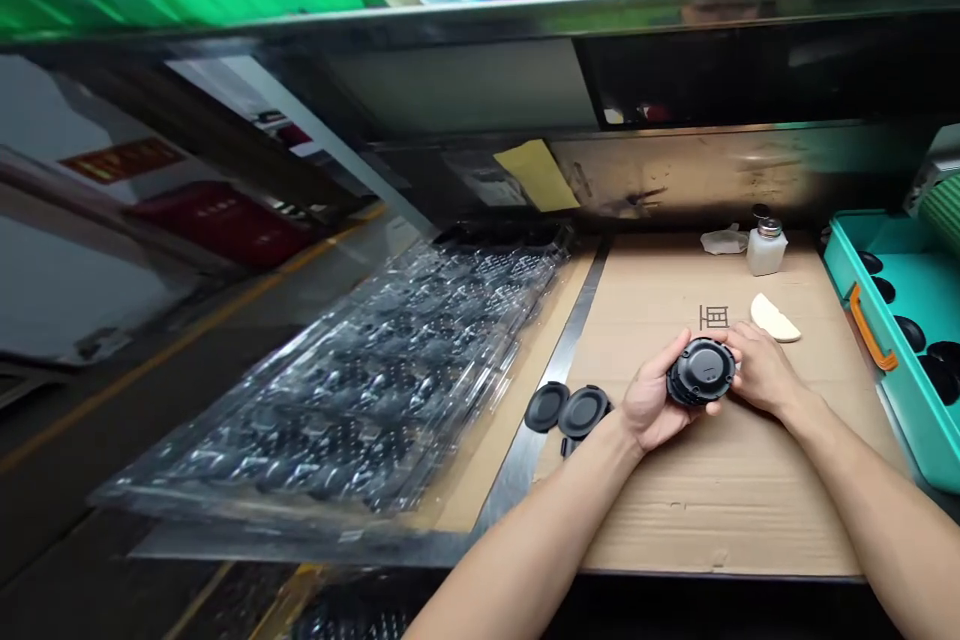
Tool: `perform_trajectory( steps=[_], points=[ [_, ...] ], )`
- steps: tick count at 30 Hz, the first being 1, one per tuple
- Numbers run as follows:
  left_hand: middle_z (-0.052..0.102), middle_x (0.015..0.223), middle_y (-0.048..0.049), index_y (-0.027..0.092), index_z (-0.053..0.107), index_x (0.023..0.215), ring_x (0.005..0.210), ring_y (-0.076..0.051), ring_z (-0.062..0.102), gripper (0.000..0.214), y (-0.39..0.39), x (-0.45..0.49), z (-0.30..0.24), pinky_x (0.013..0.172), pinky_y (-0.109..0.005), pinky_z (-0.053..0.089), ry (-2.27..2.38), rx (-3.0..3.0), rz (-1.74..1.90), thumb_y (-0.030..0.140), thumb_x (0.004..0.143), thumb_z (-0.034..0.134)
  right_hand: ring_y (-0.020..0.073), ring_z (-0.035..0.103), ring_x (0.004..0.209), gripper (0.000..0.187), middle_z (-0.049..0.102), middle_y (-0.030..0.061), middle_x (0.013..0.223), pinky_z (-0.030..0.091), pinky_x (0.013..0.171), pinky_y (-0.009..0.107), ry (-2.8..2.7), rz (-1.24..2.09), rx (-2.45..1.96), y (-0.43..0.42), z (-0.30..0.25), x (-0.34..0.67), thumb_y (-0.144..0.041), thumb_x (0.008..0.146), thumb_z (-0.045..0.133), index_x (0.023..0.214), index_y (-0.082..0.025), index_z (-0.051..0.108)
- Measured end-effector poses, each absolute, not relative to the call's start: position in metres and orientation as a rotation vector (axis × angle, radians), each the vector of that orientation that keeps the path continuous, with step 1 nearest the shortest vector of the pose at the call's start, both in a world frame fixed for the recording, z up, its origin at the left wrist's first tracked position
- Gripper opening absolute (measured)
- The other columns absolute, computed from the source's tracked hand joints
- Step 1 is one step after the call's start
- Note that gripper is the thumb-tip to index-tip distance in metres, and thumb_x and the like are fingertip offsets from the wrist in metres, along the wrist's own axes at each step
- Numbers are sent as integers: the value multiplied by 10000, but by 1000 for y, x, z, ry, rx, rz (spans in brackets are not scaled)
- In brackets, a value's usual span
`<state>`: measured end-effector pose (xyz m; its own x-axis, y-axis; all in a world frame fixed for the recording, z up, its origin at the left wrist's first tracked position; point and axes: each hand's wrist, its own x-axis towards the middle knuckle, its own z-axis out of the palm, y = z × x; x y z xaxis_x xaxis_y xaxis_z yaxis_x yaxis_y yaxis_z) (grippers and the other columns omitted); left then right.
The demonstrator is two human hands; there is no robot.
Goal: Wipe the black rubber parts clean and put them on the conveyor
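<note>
- Over the cardboard, the left hand curls half-closed around a round black part, thumb at its edge, fingers beneath.
- At its right edge, the right hand bends its fingers; their grip is unclear.

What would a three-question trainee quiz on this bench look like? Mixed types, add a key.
1. True or false: the teal bin is to the right of the cardboard sheet.

2. The left hand holds:
A) a yellow sheet
B) a black round item
C) a green crate

3. Fill in: behind the cream half-disc stands a white ____ with a metal-coloured top.

Key: 1. True. 2. B. 3. Bottle.
</note>
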<state>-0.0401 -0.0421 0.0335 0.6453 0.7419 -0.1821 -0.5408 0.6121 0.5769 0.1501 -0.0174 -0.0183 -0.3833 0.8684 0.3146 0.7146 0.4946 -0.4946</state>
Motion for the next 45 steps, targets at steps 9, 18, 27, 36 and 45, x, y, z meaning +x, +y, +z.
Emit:
perform_trajectory(
  steps=[9,18,27,36,45],
  points=[
    [718,1140,-147,188,689,1219,883,-261,744,403,-43,-40,36,475,-236,530,348,530,764,483,975,564,225,553,867,331,619,63,939,474,780,352,-2216,344,-1325,-16,-16,152,-168,814,635,1133,-227,706],
    [716,1134,-137,193,721,1172,881,-233,706,496,-69,-91,83,629,-304,577,649,877,1054,517,804,798,259,646,1061,293,702,83,1132,507,935,415,-2166,331,-1166,-14,-23,161,-346,979,545,1232,-244,653],
    [761,1045,-128,136,736,1158,928,-248,694,543,107,-257,91,856,-362,551,1866,1712,1221,554,811,736,262,662,1056,262,708,77,1109,542,906,426,-2137,309,-1190,-15,-31,158,-399,989,552,1182,-253,651],
    [757,1174,-135,210,774,1128,1131,-331,686,494,179,-282,63,1000,-397,510,2229,1991,607,568,788,743,275,662,1096,283,699,102,1158,565,917,451,-2145,357,-1244,-20,-27,157,-410,1008,527,1223,-267,643],
    [735,1223,-169,208,725,1258,1163,-363,663,661,192,-343,55,991,-432,511,2426,1959,425,687,810,652,269,661,1089,278,700,83,1154,572,904,443,-2122,371,-1264,-20,-31,157,-409,993,548,1222,-283,644]
  ],
)
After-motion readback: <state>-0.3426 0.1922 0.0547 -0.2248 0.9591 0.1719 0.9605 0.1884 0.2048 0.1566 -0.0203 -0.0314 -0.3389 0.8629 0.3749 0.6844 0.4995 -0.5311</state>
